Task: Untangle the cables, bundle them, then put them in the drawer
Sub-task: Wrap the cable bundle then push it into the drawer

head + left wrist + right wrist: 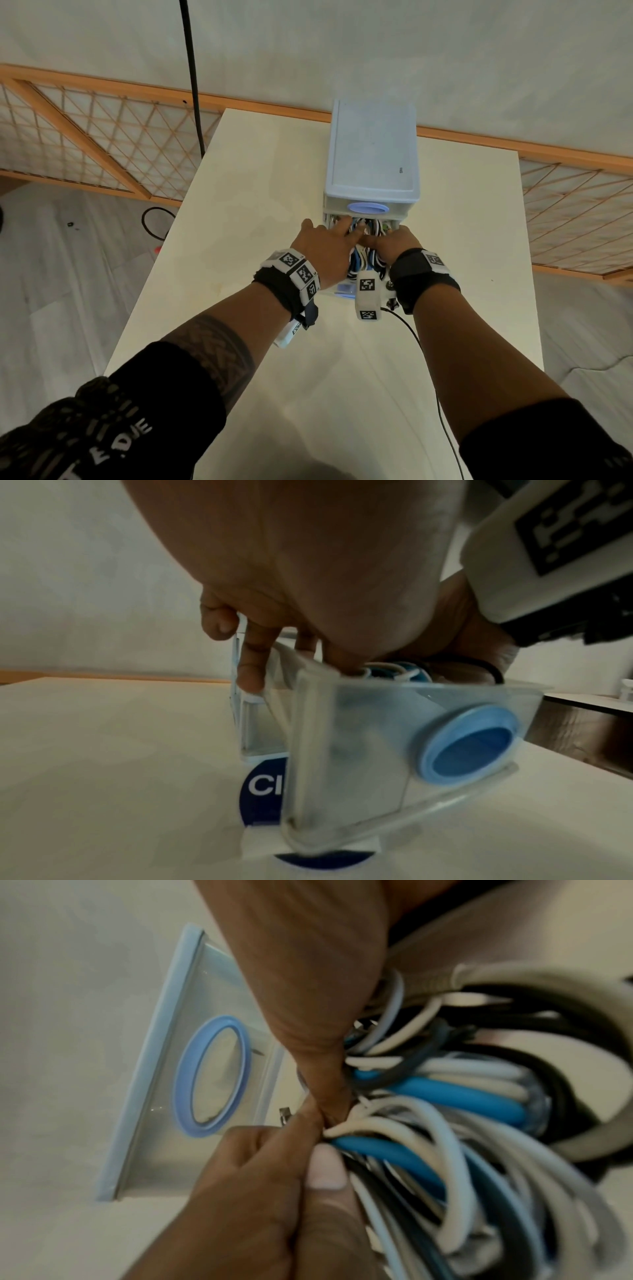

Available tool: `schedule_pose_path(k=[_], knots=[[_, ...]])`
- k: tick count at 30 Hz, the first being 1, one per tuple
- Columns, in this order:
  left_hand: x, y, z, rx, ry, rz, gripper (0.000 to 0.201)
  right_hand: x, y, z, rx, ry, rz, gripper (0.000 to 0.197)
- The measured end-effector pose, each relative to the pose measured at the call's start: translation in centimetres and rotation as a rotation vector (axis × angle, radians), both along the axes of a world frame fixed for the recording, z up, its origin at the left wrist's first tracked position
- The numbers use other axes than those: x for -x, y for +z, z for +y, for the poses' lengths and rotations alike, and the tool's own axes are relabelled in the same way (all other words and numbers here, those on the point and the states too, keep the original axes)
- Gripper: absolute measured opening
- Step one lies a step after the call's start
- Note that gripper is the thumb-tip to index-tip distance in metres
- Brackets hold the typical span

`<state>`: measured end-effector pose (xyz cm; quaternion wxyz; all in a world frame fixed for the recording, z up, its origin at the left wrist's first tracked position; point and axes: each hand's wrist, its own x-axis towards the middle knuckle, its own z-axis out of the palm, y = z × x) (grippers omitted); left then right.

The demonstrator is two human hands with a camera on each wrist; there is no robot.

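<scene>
1. A small translucent plastic drawer unit with a pale blue top (pixel 372 150) stands on the cream-coloured table (pixel 239 212), toward its far edge.
2. Its lower clear plastic drawer with a round blue pull (pixel 394 739) is pulled out toward the person; the upper drawer with the same blue ring pull (pixel 368 207) is closed.
3. The open drawer holds the bundle of white, blue and black cables (pixel 445 1102), looped and packed together; some loops rise above the drawer rim.
4. A round dark blue sticker with white letters (pixel 262 788) lies on the table under the drawer's front corner.
5. A thick black cord (pixel 191 75) hangs down behind the table's left side, and a thin black wire (pixel 431 370) trails from the right wrist device across the table.
6. A wooden lattice screen (pixel 96 137) lies against the wall behind the table.
7. The left hand (pixel 325 250) reaches over the drawer's left side, fingers (pixel 251 666) extended down along and inside the drawer wall, pressing on the cables without curling round them.
8. The right hand (pixel 394 245) is over the drawer's right side, thumb (pixel 325 1172) and curled fingers pinching white and blue cable loops.
9. Both forearms extend straight forward, wrists close together above the drawer front.
</scene>
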<state>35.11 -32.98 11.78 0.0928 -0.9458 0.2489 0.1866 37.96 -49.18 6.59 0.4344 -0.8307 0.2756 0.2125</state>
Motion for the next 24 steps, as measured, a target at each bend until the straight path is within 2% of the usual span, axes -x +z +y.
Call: schedule_pose_path(k=[5,8,10,12,14,15,17,19,22,24], knots=[[-0.1,-0.7,0.1,0.151,0.054,-0.003,0.069,0.3,0.8,-0.3,-0.034,-0.046,0.006,0.082],[0.6,-1.0,0.8,0.207,0.077,-0.051,0.098,0.1,0.9,-0.3,-0.034,-0.074,-0.026,0.086],[1.4,-1.8,1.4,0.265,0.090,-0.110,0.110,0.2,0.6,0.0,-0.058,-0.105,-0.090,0.089],[1.6,-2.2,2.1,0.384,0.119,-0.125,0.110,0.3,0.5,0.5,-0.100,-0.114,-0.136,0.090],[1.3,-2.4,3.0,0.486,0.111,-0.062,0.100,0.1,0.3,0.7,-0.134,-0.097,-0.143,0.091],[1.4,-2.4,3.5,0.484,0.081,-0.008,0.100,0.0,0.4,0.8,-0.139,-0.080,-0.141,0.092],[2.0,-2.8,4.5,0.391,-0.009,0.058,0.116,-0.4,0.4,0.6,-0.140,-0.059,-0.132,0.100],[2.9,-3.5,5.1,0.297,-0.040,0.014,0.126,-0.9,0.0,0.3,-0.119,-0.047,-0.129,0.106],[2.7,-4.2,4.9,0.333,-0.040,-0.169,0.113,-1.3,-0.2,0.2,-0.097,-0.065,-0.097,0.107],[2.0,-4.4,4.9,0.334,-0.062,-0.168,0.105,-1.7,-0.5,0.1,-0.075,-0.062,-0.094,0.124]])
